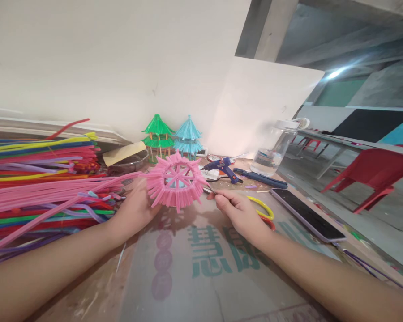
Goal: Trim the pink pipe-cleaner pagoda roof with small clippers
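My left hand [137,210] is closed on the near-left edge of a pink pipe-cleaner ring [177,201], which has short spokes all round and bars crossing its middle. A long pink pipe cleaner [97,188] runs from the ring's left side toward the lower left. My right hand [237,208] pinches a thin dark tool [211,188], perhaps tweezers, its tip at the ring's right edge. Behind the ring stand a green pipe-cleaner pavilion [157,134] and a light-blue one [188,136]. My left fingertips are partly hidden behind the ring.
Bundles of coloured pipe cleaners [36,188] lie at left, beside a bowl [129,162] with yellowish paper over it. A blue glue gun [225,169], a dark blue cutter-like tool [262,178], yellow-orange scissor handles [263,208], a clear jug [268,154] and a phone [305,214] are at right.
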### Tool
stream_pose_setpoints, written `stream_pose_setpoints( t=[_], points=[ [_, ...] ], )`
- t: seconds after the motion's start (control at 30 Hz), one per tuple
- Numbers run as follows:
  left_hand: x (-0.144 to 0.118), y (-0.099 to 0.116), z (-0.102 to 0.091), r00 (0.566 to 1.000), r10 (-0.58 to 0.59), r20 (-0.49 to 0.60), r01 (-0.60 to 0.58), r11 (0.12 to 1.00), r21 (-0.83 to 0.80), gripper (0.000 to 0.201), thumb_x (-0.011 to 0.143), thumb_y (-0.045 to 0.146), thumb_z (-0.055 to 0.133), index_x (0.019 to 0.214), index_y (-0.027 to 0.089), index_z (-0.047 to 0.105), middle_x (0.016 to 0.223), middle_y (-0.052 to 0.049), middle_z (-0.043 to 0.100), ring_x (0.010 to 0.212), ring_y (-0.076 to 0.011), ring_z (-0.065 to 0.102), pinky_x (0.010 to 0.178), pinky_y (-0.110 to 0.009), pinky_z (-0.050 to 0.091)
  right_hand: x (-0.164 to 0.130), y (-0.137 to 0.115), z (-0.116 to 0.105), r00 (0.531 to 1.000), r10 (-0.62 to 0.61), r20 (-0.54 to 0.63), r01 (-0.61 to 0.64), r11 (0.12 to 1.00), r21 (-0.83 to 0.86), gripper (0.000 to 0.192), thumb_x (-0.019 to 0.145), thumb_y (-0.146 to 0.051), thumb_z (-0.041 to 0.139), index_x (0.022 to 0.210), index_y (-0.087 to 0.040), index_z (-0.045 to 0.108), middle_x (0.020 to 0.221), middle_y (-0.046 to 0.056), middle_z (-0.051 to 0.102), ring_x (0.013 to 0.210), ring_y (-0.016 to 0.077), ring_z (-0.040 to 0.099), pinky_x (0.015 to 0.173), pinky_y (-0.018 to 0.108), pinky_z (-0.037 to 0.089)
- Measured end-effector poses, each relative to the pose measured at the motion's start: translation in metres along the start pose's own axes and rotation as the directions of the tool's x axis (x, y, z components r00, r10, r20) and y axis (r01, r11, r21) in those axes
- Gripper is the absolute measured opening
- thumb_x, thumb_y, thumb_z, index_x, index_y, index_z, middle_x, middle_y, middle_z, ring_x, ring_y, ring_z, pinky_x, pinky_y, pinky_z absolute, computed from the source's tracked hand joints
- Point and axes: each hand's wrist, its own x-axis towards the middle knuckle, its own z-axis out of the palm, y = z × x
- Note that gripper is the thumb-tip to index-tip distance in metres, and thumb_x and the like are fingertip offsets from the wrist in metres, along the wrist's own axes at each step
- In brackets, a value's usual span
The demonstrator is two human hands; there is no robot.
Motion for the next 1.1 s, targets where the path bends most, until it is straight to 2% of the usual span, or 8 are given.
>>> stream_pose_setpoints(
  t=[0.13, 0.33, 0.47, 0.57, 0.67, 0.83, 0.93, 1.1],
  points=[
    [0.0, 0.002, 0.0, 1.0, 0.001, 0.009, -0.001, 1.0, -0.007, 0.033, 0.094, 0.038, 0.05, 0.113, 0.018, 0.067, 0.122, -0.016, 0.069, 0.116, -0.0357, 0.062, 0.101, -0.055, 0.047, 0.0, -0.001, 0.001, 0.999, 0.008, 0.04, -0.009, 0.999, 0.038, 0.046, 0.088, -0.058, 0.054, 0.088, -0.016, 0.072, 0.059, -0.004, 0.039, 0.056, 0.0144, 0.04, 0.055, 0.027, 0.035],
    [0.0, 0.006, -0.002, 1.0, 0.009, -0.002, -0.009, 1.0, -0.021, 0.029, 0.093, 0.035, 0.049, 0.11, 0.021, 0.069, 0.118, -0.01, 0.071, 0.115, -0.0321, 0.063, 0.102, -0.051, 0.048, 0.0, 0.001, 0.002, 1.0, 0.005, 0.015, -0.006, 0.999, 0.032, 0.044, 0.087, -0.057, 0.054, 0.087, -0.016, 0.072, 0.059, -0.004, 0.04, 0.057, 0.0149, 0.041, 0.056, 0.028, 0.036],
    [0.0, 0.005, -0.001, 1.0, 0.007, -0.01, -0.008, 1.0, -0.022, 0.025, 0.091, 0.031, 0.052, 0.107, 0.021, 0.069, 0.113, -0.009, 0.072, 0.111, -0.031, 0.064, 0.102, -0.05, 0.048, 0.0, 0.001, 0.002, 1.0, 0.009, 0.029, -0.009, 1.0, 0.002, 0.043, 0.088, -0.054, 0.053, 0.088, -0.016, 0.072, 0.061, -0.002, 0.046, 0.058, 0.0152, 0.045, 0.057, 0.028, 0.039],
    [0.0, 0.003, 0.001, 0.999, 0.031, -0.017, -0.032, 0.999, -0.024, 0.026, 0.09, 0.029, 0.052, 0.107, 0.02, 0.069, 0.116, -0.011, 0.071, 0.112, -0.0326, 0.063, 0.1, -0.052, 0.048, 0.0, 0.001, 0.002, 0.999, -0.013, 0.053, 0.014, 1.0, -0.009, 0.039, 0.088, -0.05, 0.053, 0.091, -0.016, 0.072, 0.069, 0.002, 0.058, 0.064, 0.0171, 0.053, 0.061, 0.028, 0.044],
    [0.0, 0.004, -0.001, 0.999, 0.025, -0.02, -0.024, 1.0, 0.013, 0.023, 0.088, 0.03, 0.052, 0.098, 0.021, 0.071, 0.109, -0.011, 0.072, 0.107, -0.0326, 0.064, 0.096, -0.052, 0.05, 0.0, 0.004, 0.003, 0.998, -0.042, 0.052, 0.043, 0.999, -0.03, 0.036, 0.088, -0.047, 0.051, 0.091, -0.017, 0.071, 0.079, 0.005, 0.067, 0.074, 0.0202, 0.06, 0.066, 0.029, 0.048],
    [0.002, 0.013, -0.007, 0.998, 0.069, -0.004, -0.068, 0.996, 0.057, 0.018, 0.083, 0.022, 0.053, 0.079, 0.022, 0.07, 0.086, -0.007, 0.073, 0.088, -0.0279, 0.067, 0.085, -0.044, 0.053, -0.002, 0.01, 0.006, 0.996, -0.069, 0.054, 0.073, 0.995, -0.071, 0.037, 0.088, -0.047, 0.051, 0.096, -0.017, 0.071, 0.083, 0.008, 0.073, 0.08, 0.0249, 0.066, 0.07, 0.034, 0.052],
    [0.003, 0.016, -0.008, 0.997, 0.077, -0.024, -0.075, 0.995, 0.062, 0.02, 0.084, 0.022, 0.05, 0.081, 0.022, 0.069, 0.087, -0.007, 0.074, 0.087, -0.0269, 0.067, 0.082, -0.043, 0.054, -0.003, 0.011, 0.007, 0.994, -0.092, 0.056, 0.097, 0.992, -0.08, 0.035, 0.089, -0.047, 0.052, 0.098, -0.018, 0.071, 0.085, 0.009, 0.075, 0.081, 0.026, 0.068, 0.071, 0.035, 0.054],
    [0.001, 0.011, -0.008, 0.997, 0.069, -0.029, -0.065, 0.99, 0.121, 0.019, 0.081, 0.021, 0.051, 0.077, 0.022, 0.069, 0.087, -0.008, 0.075, 0.087, -0.026, 0.067, 0.08, -0.041, 0.055, -0.003, 0.01, 0.007, 0.994, -0.096, 0.044, 0.099, 0.993, -0.061, 0.031, 0.089, -0.044, 0.052, 0.097, -0.019, 0.07, 0.098, 0.01, 0.077, 0.092, 0.0271, 0.07, 0.082, 0.038, 0.054]
  ],
)
